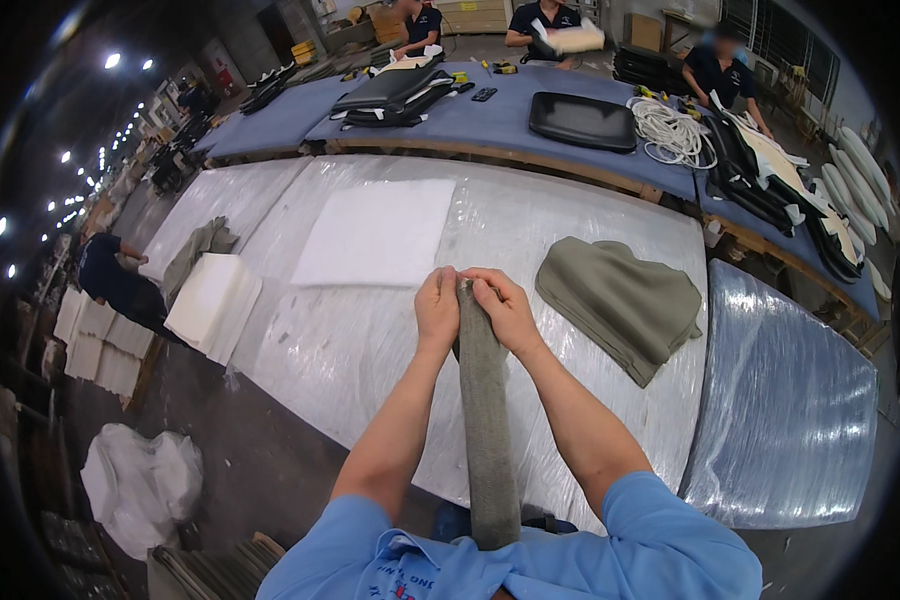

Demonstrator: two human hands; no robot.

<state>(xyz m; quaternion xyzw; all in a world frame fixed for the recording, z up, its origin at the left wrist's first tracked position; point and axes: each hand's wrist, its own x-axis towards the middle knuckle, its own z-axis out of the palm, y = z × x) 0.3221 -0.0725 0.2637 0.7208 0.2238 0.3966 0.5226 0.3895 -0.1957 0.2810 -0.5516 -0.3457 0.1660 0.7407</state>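
Note:
Both my hands meet in front of me over the plastic-wrapped table (390,370). My left hand (437,308) and my right hand (502,308) pinch the far end of a long, narrow olive-grey fabric piece (487,430). From my fingers the fabric runs back toward my body, its near end against my shirt. Just beyond my hands lies a flat white padding sheet (378,232). To the right, a stack of olive-green fabric pieces (620,305) with curved edges rests on the table.
Stacked white sheets (210,305) and crumpled olive cloth (198,250) sit at the left. A blue table (500,120) beyond holds black cushions (395,92), a black panel (582,121) and coiled white cord (670,135). Several people work around. A wrapped slab (790,400) stands right; a white bag (142,485) lies left.

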